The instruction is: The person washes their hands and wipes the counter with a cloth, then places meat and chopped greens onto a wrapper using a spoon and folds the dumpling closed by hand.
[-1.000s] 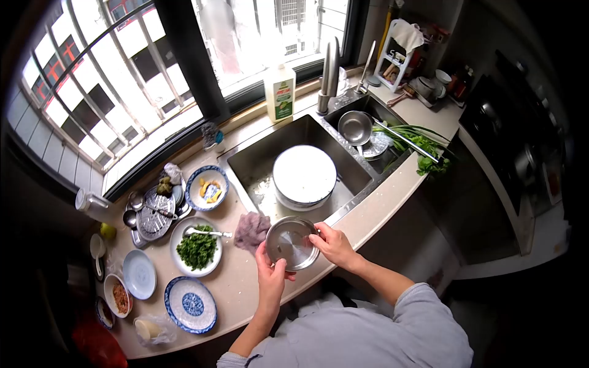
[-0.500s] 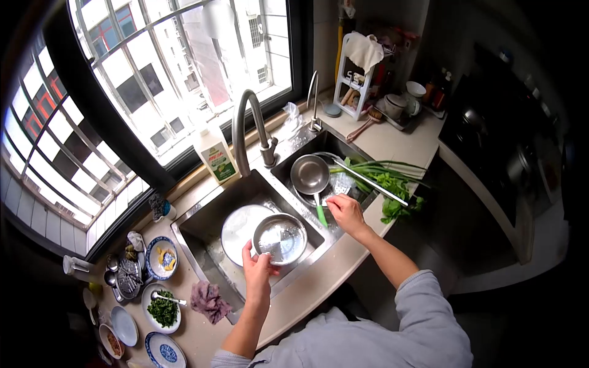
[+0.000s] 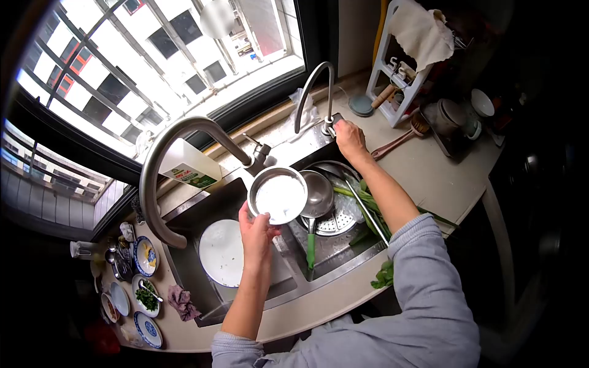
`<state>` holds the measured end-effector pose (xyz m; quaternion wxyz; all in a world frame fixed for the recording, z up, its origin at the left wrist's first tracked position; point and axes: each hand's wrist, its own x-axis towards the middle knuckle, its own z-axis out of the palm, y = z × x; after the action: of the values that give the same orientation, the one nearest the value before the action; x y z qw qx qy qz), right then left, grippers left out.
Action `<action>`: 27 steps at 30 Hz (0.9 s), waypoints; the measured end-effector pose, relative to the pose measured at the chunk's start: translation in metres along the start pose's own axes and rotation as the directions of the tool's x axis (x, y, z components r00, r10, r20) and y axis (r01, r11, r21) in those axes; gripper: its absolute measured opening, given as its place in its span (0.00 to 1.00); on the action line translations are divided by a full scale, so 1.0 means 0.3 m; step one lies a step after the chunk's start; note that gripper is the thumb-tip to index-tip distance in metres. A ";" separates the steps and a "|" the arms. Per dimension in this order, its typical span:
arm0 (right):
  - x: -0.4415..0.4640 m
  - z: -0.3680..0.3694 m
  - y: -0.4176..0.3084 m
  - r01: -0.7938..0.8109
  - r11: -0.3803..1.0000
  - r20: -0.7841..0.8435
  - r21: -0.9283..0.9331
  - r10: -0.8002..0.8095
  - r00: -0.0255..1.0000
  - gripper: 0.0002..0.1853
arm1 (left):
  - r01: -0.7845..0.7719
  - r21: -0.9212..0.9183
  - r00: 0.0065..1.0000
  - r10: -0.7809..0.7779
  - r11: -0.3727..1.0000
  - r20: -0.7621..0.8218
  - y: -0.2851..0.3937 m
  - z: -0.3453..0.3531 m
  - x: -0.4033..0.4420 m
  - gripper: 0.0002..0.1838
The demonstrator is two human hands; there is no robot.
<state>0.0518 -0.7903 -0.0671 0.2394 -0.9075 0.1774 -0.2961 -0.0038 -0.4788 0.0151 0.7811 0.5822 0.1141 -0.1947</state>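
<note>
My left hand [image 3: 255, 236] grips the rim of a round metal bowl [image 3: 279, 196], fingers and thumb closed on its near side. The bowl is above the divider of the double sink [image 3: 279, 294], its inside bright with glare. At the base of the thin, curved small tap [image 3: 331, 80], the fingers of my right hand [image 3: 351, 142] are closed on its handle, which is mostly hidden. Beside the bowl, a metal ladle with a green handle [image 3: 311, 248] lies over the right basin. A large white plate or lid [image 3: 221, 253] lies in the left basin.
The large tap [image 3: 147, 184] arches over the left basin, near a white jug [image 3: 193, 165]. Green vegetables [image 3: 383, 275] lie by the right basin. A brush [image 3: 399, 141] rests near the white rack [image 3: 399, 92]. Dishes, a plate of chopped greens [image 3: 146, 297] and a cloth [image 3: 182, 302] are left.
My right hand has moved from beside the ladle up to the small tap. My left hand has carried the bowl from the left basin toward the right one. The view has shifted.
</note>
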 end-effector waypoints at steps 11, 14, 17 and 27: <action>-0.019 0.066 0.030 0.581 0.800 0.277 -0.150 -0.530 0.801 0.00 | 0.084 -0.003 0.995 -0.084 0.996 -0.049 -0.124 0.102 0.119 0.29; -0.018 0.062 0.024 0.594 0.787 0.291 -0.167 -0.536 0.792 0.01 | 0.118 0.001 0.991 -0.118 0.993 -0.069 -0.147 0.099 0.115 0.30; -0.020 0.059 0.019 0.598 0.780 0.294 -0.183 -0.537 0.790 0.01 | 0.138 -0.003 0.986 -0.138 0.990 -0.091 -0.176 0.087 0.116 0.30; -0.035 0.039 0.006 0.617 0.714 0.147 -0.331 -0.607 0.781 0.02 | 0.181 -0.027 0.977 -0.183 0.983 -0.107 -0.224 0.074 0.114 0.31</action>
<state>0.0507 -0.7830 -0.0811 -0.0405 -0.9467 -0.0848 -0.3081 -0.0036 -0.5224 -0.0504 0.7576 0.5722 0.2112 -0.2325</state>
